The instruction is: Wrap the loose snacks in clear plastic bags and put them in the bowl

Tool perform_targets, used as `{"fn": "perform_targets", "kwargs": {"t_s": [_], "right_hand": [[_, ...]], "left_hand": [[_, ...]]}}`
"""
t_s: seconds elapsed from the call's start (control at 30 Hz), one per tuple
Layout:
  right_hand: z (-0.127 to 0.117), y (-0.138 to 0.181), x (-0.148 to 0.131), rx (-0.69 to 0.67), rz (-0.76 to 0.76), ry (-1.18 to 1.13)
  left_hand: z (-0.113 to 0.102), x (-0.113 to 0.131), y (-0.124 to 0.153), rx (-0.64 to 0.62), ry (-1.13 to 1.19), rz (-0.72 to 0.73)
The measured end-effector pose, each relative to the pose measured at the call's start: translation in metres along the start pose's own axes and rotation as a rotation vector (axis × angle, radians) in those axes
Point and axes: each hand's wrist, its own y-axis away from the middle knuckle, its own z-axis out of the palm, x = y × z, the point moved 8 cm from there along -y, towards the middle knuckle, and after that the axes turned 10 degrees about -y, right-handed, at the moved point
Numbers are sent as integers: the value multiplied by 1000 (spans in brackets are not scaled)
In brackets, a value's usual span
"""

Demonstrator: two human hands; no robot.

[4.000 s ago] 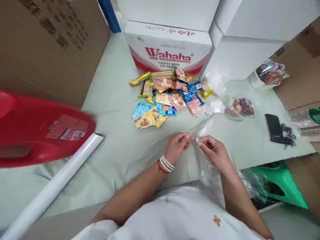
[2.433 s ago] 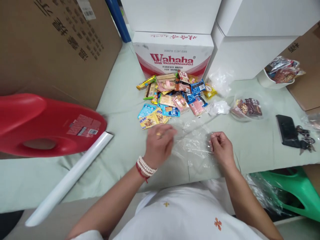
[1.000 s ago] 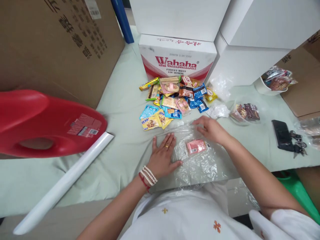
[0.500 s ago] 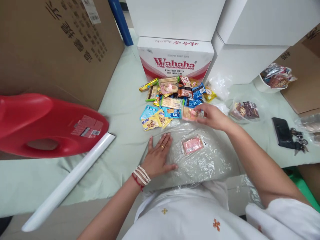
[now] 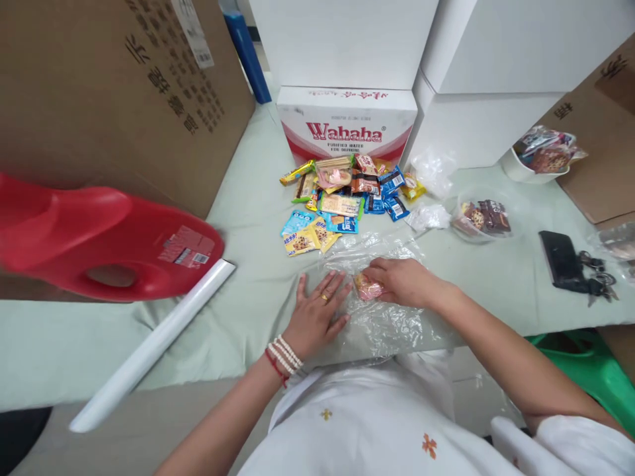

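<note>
My right hand (image 5: 404, 281) has its fingers closed on a small wrapped snack (image 5: 368, 287), low over a clear plastic bag (image 5: 401, 330) spread on the cloth. The pink packet lying on the bag is now covered by the snack and the fingers. Flat on the bag's left side rests my left hand (image 5: 317, 309), fingers spread, holding nothing. Just beyond the hands is a pile of wrapped snacks (image 5: 342, 203), with yellow cookie packets (image 5: 302, 242) and a blue packet (image 5: 343, 223) at its near edge.
A white Wahaha box (image 5: 347, 125) stands behind the pile. To the right are a clear bowl of snacks (image 5: 481, 221), a black phone-like object (image 5: 560, 261) with keys (image 5: 599, 281), and a white tub (image 5: 536, 168). At left are a red plastic piece (image 5: 124, 241) and a white tube (image 5: 153, 344).
My right hand has carried the wrapped snack from the pile's near edge down toward me, over the pink packet on the bag. My left hand stays flat in nearly the same place.
</note>
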Motion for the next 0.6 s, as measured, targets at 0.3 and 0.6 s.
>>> {"fn": "perform_targets", "kwargs": {"t_s": [0.3, 0.6], "right_hand": [[10, 9, 13, -14, 84, 124], [-9, 63, 13, 173, -15, -172]], "left_hand": [[21, -8, 0, -58, 18, -66], [-28, 28, 38, 183, 212, 355]]}}
